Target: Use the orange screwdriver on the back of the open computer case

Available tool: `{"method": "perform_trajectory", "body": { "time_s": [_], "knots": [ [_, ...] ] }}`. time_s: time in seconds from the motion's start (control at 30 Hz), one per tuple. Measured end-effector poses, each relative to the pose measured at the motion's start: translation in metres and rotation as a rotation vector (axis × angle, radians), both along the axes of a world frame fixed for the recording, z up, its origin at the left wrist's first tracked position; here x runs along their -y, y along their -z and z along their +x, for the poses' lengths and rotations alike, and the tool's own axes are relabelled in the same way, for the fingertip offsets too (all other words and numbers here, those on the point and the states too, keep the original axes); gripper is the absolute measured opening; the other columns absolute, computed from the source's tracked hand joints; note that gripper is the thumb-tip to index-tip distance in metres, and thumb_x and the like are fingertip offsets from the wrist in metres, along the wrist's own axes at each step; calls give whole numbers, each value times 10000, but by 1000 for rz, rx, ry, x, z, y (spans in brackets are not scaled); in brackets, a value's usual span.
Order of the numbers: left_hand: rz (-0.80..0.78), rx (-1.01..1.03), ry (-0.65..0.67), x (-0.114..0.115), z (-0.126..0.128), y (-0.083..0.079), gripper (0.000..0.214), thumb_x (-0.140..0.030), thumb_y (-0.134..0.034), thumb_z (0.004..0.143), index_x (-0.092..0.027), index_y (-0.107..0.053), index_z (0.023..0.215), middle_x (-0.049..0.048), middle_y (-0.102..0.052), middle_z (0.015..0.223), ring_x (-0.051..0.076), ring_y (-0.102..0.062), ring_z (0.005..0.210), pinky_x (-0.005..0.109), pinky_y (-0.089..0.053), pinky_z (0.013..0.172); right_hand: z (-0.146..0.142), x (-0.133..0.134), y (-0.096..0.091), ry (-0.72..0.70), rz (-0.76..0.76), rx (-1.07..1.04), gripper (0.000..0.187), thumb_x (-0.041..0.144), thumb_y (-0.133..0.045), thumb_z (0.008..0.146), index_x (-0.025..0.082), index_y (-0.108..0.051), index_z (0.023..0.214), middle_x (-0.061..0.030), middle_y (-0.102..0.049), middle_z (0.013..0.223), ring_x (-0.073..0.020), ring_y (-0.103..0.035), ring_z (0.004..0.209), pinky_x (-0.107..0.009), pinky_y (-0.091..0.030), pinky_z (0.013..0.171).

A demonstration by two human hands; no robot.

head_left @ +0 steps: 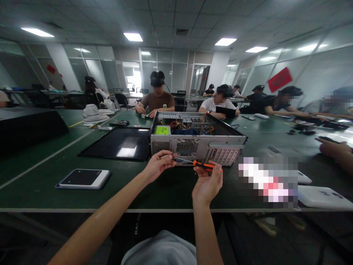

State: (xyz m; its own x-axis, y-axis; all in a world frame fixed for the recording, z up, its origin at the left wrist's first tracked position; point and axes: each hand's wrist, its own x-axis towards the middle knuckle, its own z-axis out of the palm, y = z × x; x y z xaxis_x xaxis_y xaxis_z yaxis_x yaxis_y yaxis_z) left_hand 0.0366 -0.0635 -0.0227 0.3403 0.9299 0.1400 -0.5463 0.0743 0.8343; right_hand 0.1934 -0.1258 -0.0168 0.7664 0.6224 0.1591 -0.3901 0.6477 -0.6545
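Observation:
An open computer case [193, 141] lies on the green table [41, 173], its rear panel facing me, with cables and a green-labelled part inside. My right hand [207, 183] is closed round the orange-and-black handle of a screwdriver [202, 164]. The screwdriver's metal shaft points left, level with the bottom of the case's rear panel. My left hand [158, 163] pinches the shaft near its tip, just in front of the case.
The case's black side panel [118, 143] lies flat to the left of the case. A white-edged device [84, 178] sits at the near left, white devices [322, 197] at the near right. Several people sit across the table; another person's hand [335, 149] rests at the right.

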Motion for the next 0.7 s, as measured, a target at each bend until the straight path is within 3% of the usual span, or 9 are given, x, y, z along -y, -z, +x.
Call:
{"method": "perform_trajectory", "body": {
  "time_s": [0.33, 0.53, 0.7],
  "knots": [
    [13, -39, -46, -1, 0, -1, 427, -290, -970, 637, -143, -676, 909, 54, -796, 960, 129, -748, 686, 233, -611, 688, -3, 10, 0, 131, 103, 262, 319, 490, -694, 905, 176, -688, 963, 7, -679, 884, -114, -703, 610, -243, -593, 560],
    [14, -71, -79, -4, -1, 1, 414, -296, -962, 638, -139, -695, 913, 62, -796, 923, 118, -714, 640, 259, -601, 695, -3, 18, 0, 123, 185, 510, 230, 410, -656, 954, 199, -716, 1022, -19, -648, 982, -131, -697, 732, -270, -621, 627],
    [62, -136, -80, -3, 0, 1, 437, -363, -968, 629, -137, -719, 910, 76, -802, 932, 124, -714, 644, 261, -590, 698, -1, 19, -4, 115, 155, 526, 212, 392, -660, 957, 200, -721, 1026, -10, -648, 977, -102, -657, 686, -239, -582, 614]
  ]
}}
